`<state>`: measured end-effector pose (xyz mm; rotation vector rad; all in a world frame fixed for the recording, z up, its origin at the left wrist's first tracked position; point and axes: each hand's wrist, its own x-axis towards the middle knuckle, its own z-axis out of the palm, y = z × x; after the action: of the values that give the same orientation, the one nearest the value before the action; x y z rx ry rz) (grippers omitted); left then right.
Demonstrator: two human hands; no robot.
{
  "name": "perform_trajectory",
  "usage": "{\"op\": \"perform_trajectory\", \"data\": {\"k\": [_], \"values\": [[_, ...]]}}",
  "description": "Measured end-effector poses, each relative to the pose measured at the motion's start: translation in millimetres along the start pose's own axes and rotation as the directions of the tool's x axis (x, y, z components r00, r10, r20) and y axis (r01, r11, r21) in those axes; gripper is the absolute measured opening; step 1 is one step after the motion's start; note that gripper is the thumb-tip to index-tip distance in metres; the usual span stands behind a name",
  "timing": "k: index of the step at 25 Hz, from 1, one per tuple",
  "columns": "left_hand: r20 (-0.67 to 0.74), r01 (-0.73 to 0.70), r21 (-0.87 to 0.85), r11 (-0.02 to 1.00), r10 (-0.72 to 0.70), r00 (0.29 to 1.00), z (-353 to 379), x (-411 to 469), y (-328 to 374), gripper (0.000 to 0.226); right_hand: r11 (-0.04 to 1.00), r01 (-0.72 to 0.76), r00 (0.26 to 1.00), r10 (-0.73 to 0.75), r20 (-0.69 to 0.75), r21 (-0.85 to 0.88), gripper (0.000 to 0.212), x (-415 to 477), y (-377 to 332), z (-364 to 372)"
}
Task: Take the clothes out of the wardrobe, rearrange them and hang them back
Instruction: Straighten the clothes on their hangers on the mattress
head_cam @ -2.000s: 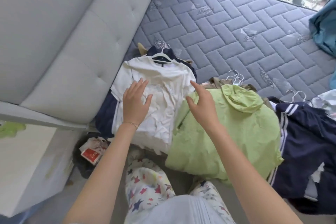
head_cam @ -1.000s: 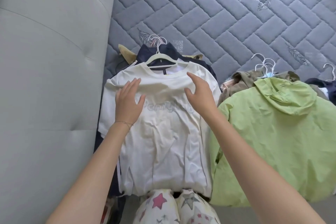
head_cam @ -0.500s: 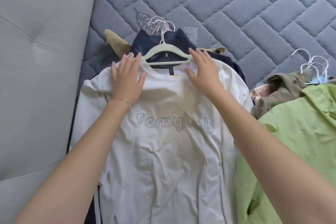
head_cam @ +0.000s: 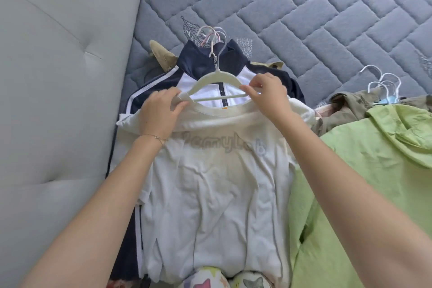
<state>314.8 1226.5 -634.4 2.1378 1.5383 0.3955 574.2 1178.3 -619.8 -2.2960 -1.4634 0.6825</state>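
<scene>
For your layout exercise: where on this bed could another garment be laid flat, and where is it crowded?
Free: the quilted mattress beyond the hanger hooks, stretching right above the second hook cluster. Crowded: the near edge, with the white T-shirt on the navy jacket and the green jacket alongside.

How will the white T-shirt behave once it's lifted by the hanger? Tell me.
The white T-shirt is thin and creased, so it probably droops limply. The hanger sits above its neckline, so it may stay behind. Both hands, left hand and right hand, pinch the hanger's ends.
</scene>
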Motion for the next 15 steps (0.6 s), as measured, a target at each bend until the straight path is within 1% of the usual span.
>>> {"op": "perform_trajectory", "data": {"k": [3,8,12,15], "values": [[0.028,0.039,-0.089,0.995,-0.036,0.999,-46.3,-32.1,19.9,0.023,0.996,-0.015,0.998,0.010,0.056,0.087,0.031,-37.9,-25.7,-35.9],[-0.037,0.085,-0.137,0.987,-0.091,0.995,-152.3,-80.5,66.3,0.018,0.991,-0.020,1.000,0.020,0.005,0.130,0.030,-113.3,-91.9,-102.8],[-0.102,0.068,-0.107,0.992,-0.079,0.992,-234.8,-128.2,103.6,0.018,0.971,-0.031,0.999,0.039,-0.026,0.236,0.037,-176.4,-142.5,-163.1],[-0.125,0.062,-0.127,0.990,-0.078,0.989,-288.1,-166.1,122.0,0.017,0.955,-0.022,0.996,0.048,-0.081,0.294,0.035,-227.0,-180.0,-197.0]]}}
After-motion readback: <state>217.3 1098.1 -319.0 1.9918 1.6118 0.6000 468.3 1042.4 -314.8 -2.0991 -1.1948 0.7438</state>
